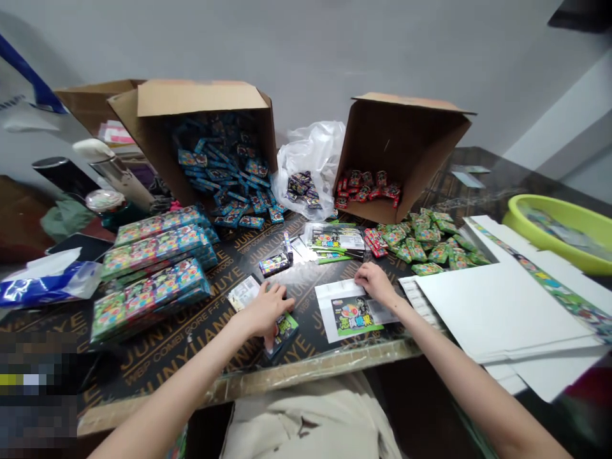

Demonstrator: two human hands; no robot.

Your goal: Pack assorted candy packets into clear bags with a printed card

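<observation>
My left hand (266, 310) lies curled over a few small packets (285, 327) on the dark board near the front edge, fingers closed on them. My right hand (374, 282) pinches the top edge of a clear bag with a green printed card (351, 311) that lies flat on the board. A loose purple packet (274, 263) lies a little beyond my left hand. More clear printed bags (333, 240) sit in a small pile further back.
A tipped box of blue packets (224, 166), a plastic bag of purple packets (306, 188) and a tipped box of red packets (368, 185) stand at the back. Filled bags (153, 268) are stacked at left, green packets (430, 242) and white sheets (497, 312) at right, a green basin (559, 229) beyond.
</observation>
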